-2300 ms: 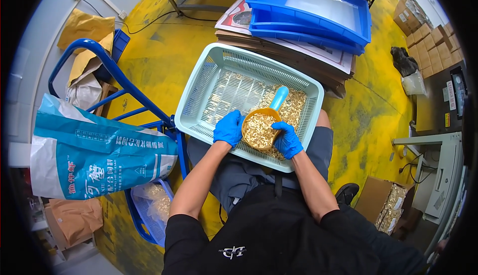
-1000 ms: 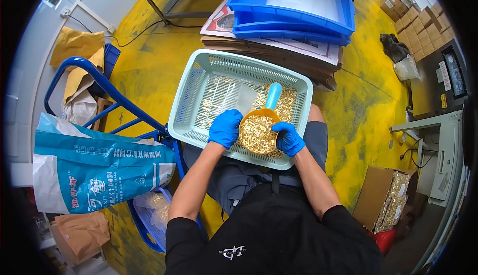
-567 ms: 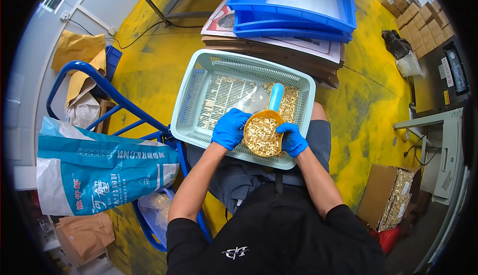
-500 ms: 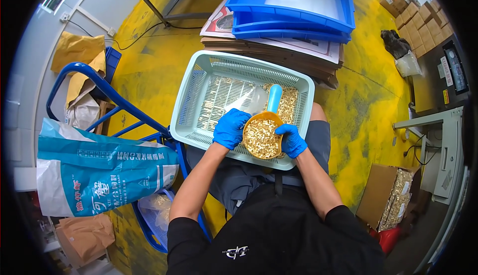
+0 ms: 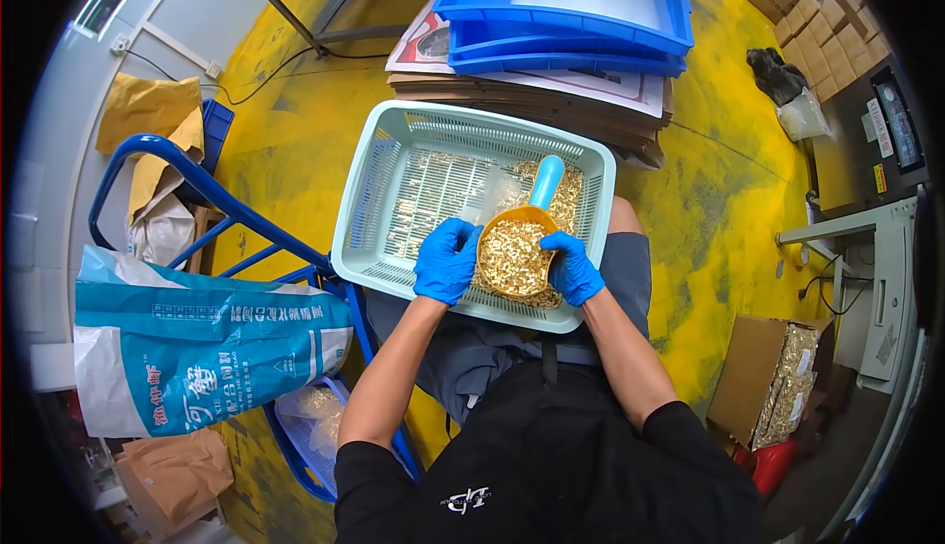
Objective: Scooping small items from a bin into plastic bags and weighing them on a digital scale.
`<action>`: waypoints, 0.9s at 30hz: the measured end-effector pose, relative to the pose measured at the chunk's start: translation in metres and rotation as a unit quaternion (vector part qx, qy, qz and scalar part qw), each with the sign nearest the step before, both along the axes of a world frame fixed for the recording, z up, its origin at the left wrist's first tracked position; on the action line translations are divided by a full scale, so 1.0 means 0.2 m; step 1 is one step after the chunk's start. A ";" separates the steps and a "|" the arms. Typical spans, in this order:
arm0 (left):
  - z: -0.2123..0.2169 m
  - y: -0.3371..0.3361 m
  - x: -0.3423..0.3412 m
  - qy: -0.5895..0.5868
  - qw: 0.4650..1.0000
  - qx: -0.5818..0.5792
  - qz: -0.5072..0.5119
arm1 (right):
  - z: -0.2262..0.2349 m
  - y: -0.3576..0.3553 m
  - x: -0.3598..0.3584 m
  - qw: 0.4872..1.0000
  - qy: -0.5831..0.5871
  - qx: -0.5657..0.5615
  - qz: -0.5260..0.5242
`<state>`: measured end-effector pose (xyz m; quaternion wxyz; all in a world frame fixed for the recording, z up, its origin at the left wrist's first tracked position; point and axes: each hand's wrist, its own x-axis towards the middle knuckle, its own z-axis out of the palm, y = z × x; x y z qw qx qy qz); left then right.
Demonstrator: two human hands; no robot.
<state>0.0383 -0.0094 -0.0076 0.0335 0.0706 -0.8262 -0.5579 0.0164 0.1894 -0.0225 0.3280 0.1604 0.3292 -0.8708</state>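
In a pale green slatted plastic basket on my lap, a scoop with an orange-yellow bowl and a light blue handle is full of short golden pellets. My left hand, in a blue glove, is closed at the bowl's left rim, its fingertips partly hidden. Also gloved in blue, my right hand grips the opposite rim, fingertips reaching over the pellets. Behind the bowl lies a clear plastic bag, partly covered by the scoop. More loose pellets lie across the basket's bottom, thickest at the right.
Beyond the basket, blue trays rest on stacked flat cardboard. A blue tubular frame and a teal-and-white sack stand at my left. An open carton holding packed bags sits at the right, below a white stand.
My left hand has shifted slightly left and down and stands more upright. The clear bag looks lower and less raised. The scoop has tipped slightly, its bowl still full; the whole view has shifted a little.
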 end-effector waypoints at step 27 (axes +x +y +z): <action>-0.05 0.31 0.08 -0.108 0.973 -0.198 0.050 | 0.04 0.11 -0.27 0.541 0.538 0.619 0.186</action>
